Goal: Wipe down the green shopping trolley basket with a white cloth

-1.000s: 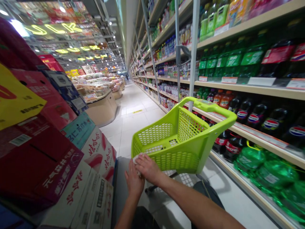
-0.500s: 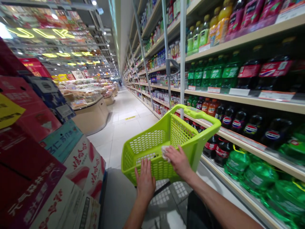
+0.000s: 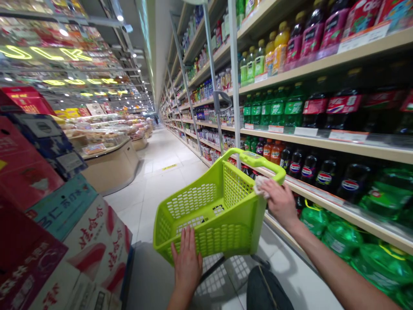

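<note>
place: supermarket | evidence: drink shelves (image 3: pixel 322 107), price tags, stacked cartons (image 3: pixel 64 224)

The right hand (image 3: pixel 281 203) with its white cloth (image 3: pixel 260 186) has travelled from the basket's (image 3: pixel 226 234) near left corner, along the near rim, up to the right rim just below the handle (image 3: pixel 258 160). The left hand (image 3: pixel 187 263) has left that corner and now lies flat on the basket's near wall.

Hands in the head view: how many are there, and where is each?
2. The left hand lies flat on the green cart, on its near mesh wall; the right hand holds a white cloth against the right end of the handle. No other person's hands show.
</note>
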Tool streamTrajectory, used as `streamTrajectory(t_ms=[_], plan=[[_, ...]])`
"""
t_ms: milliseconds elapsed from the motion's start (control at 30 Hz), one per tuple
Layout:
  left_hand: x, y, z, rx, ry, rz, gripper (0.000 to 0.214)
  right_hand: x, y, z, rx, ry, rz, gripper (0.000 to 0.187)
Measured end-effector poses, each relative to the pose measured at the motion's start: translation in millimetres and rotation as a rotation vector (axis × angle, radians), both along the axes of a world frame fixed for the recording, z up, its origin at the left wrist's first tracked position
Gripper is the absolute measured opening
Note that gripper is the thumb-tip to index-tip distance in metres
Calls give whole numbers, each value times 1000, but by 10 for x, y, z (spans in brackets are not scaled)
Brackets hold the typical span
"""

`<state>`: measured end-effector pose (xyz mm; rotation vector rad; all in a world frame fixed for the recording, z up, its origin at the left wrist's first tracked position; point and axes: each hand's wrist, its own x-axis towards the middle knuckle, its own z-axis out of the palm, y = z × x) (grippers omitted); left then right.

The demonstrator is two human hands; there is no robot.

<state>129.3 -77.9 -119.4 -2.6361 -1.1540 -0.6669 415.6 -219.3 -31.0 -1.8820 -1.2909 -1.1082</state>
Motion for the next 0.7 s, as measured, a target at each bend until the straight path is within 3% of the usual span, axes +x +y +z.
streamTrajectory(t_ms=[100, 167, 300, 467, 533, 633, 700], plan=[[-13, 10, -11, 19, 10, 3, 64, 251, -178, 45, 162, 18, -193, 31], [-10, 13, -25, 34, 11, 13, 64, 228, -223, -8, 149, 3, -173, 31], [21, -2, -26, 51, 13, 33, 61, 67, -222, -82, -2, -51, 12, 36], [135, -98, 4, 42, 39, -23, 60, 267, -304, -2, 178, 33, -179, 36], [187, -139, -15, 48, 47, -53, 60, 211, -317, -173, 114, 21, -114, 37], [218, -165, -83, 62, 39, -94, 61, -65, -332, -573, -53, -6, 36, 38], [205, -161, -128, 69, 24, -116, 63, -208, -360, -700, -96, 5, 68, 40]])
